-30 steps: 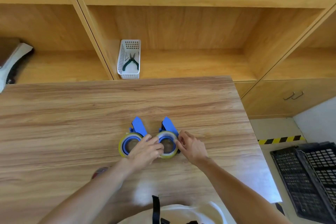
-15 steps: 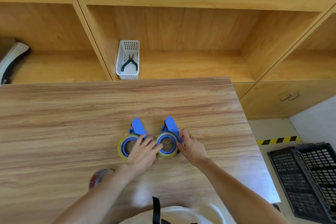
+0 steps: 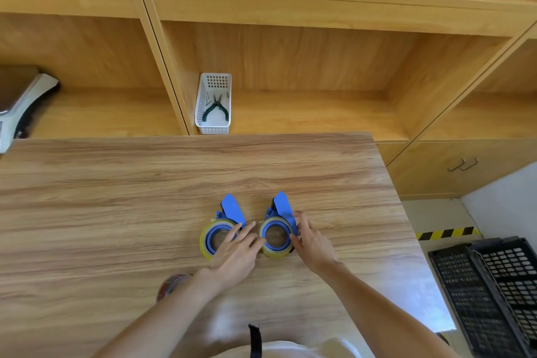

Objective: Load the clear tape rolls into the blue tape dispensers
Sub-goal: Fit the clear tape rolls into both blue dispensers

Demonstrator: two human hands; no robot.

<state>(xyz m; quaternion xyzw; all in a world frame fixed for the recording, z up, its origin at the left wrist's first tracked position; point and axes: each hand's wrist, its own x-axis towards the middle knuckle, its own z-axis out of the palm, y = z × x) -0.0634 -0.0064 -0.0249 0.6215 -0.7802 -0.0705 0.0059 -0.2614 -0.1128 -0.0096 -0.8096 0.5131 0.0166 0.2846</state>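
Two blue plastic tape dispensers side by side on the wood-grain desk [image 3: 116, 197], left one [image 3: 229, 211] and right one [image 3: 282, 206], each loaded with one clear yellowish tape roll: left roll [image 3: 207, 241], right roll [image 3: 274, 237]. Two bare hands: left hand [image 3: 234, 253] flat, fingers spread, across the gap, touching both rolls; right hand [image 3: 312, 244] loosely open, fingertips against the right dispenser's side, gripping nothing. One white perforated basket [image 3: 215, 128] on the shelf, holding one pair of green-handled pliers [image 3: 215, 109].
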